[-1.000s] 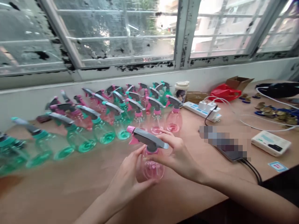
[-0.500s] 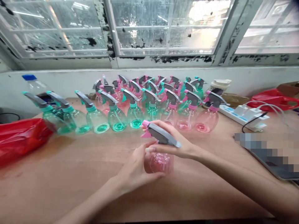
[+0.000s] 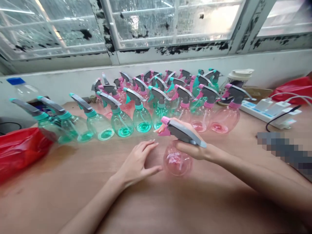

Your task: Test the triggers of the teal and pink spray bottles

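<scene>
Over the brown tabletop [image 3: 151, 208], the right hand [image 3: 195, 150] grips a pink spray bottle [image 3: 177, 164] around its neck; the left hand [image 3: 135, 162], fingers spread, hangs just beside it, apart; beyond, close rows of green and pink spray bottles [image 3: 122, 122] bar the way to the wall [image 3: 58, 78], between a red bag [image 3: 21, 149] and a power strip [image 3: 253, 113]

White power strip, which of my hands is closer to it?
Right. The right hand, gripping a pink spray bottle, is left of the power strip; the open left hand is farther left, past the bottle.
</scene>
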The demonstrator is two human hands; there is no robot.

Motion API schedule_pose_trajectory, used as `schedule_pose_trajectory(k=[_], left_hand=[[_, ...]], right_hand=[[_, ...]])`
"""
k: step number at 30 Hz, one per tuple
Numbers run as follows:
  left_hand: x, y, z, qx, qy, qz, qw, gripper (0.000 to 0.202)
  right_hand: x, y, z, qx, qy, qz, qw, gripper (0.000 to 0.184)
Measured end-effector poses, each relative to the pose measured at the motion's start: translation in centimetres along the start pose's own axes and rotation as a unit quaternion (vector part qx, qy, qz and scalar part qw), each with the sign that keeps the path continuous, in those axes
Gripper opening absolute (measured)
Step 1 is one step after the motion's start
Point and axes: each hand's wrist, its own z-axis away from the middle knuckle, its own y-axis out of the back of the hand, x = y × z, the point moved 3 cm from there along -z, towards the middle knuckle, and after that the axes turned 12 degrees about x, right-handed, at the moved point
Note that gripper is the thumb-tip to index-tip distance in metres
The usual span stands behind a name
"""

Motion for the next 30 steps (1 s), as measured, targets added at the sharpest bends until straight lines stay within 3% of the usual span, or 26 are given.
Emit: schedule_pose_trajectory(k=[5,9,13,19,23,30], left_hand=[[0.1,-0.5,0.2,-0.01,0.003,0.0,1.0,0.056],[0.2,-1.0,0.2,-0.003,0.001,-0.006,1.0,0.055],[0.0,-1.1,0.3,0.008,0.0,-0.011,1.0,0.053],[-0.2,-0.9,0.3,0.016,-0.004,-0.024,1.0,0.05],[-0.3,-0.9,0.3,0.026,-0.003,-0.03,0.999,0.045],[-1.4,-0.7,0.2,0.058,0.038,-0.048,0.996,0.04]], right_hand=[[0.6,0.9,0.0,0.007,-0.007,0.01,1.0,0.036],[0.5,0.9,0.1,0.021,-0.001,0.011,1.0,0.007],[0.4,0.8,0.0,0.022,0.009,0.003,1.0,0.014],[0.3,0.8,0.2,0.02,0.032,-0.004,0.999,0.009],[0.3,0.5,0.0,0.024,0.007,-0.036,0.999,0.005],[0.5,0.2,0.2,0.052,0.041,-0.05,0.996,0.019]])
